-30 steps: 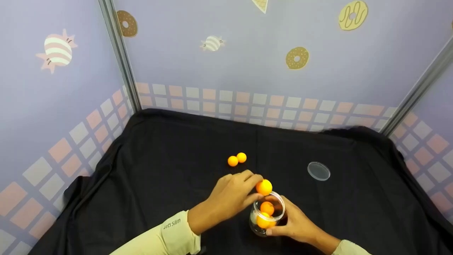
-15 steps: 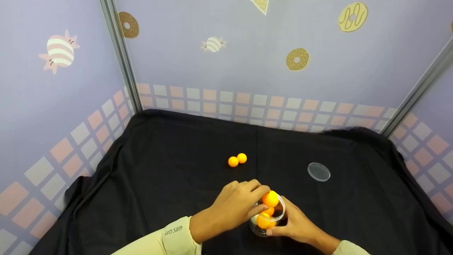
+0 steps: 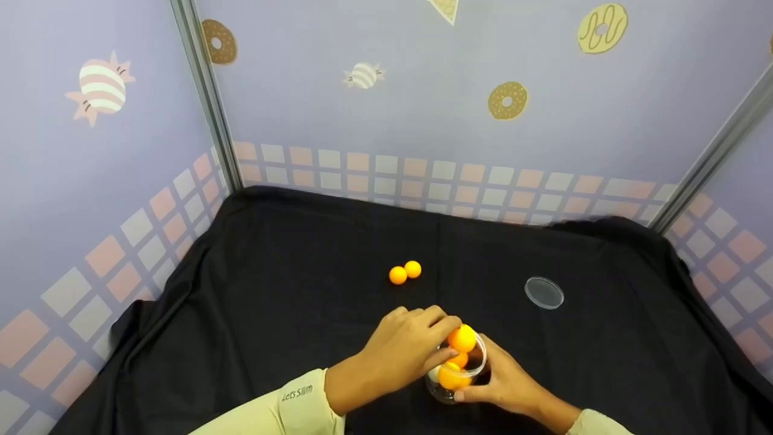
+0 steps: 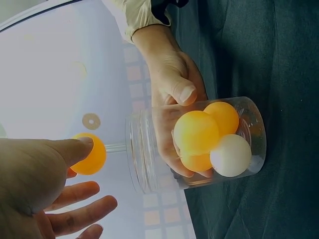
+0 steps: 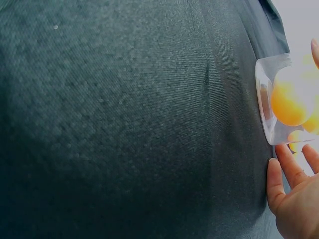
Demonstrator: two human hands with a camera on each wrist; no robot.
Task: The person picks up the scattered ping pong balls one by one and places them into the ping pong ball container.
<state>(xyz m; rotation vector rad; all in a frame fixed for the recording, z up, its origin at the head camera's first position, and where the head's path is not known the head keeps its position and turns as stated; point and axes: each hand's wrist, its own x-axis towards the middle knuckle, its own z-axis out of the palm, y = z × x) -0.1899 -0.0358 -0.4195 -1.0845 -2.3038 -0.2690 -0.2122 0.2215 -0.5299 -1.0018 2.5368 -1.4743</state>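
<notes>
My left hand (image 3: 407, 345) pinches an orange ping-pong ball (image 3: 462, 338) between thumb and fingers, over the mouth of a clear plastic jar (image 4: 142, 172). In the left wrist view that ball sits just outside the jar's threaded rim. My right hand (image 3: 507, 377) grips the jar around its side, thumb toward the front. Inside the jar lie several orange balls (image 4: 197, 130) and one white ball (image 4: 231, 155), near its bottom. The right wrist view shows the jar's base at its right edge, against the fingers (image 5: 290, 167).
Two more orange balls (image 3: 398, 275) sit side by side on the black cloth (image 3: 302, 254), beyond my left hand. A clear round lid (image 3: 544, 293) lies flat to the right. Lilac panels (image 3: 423, 109) with printed sweets enclose the table at the back and sides.
My left hand has moved right and slightly toward me, bringing its ball from the jar's far rim to over its mouth. Over the last half second it has barely moved. The right hand keeps its grip.
</notes>
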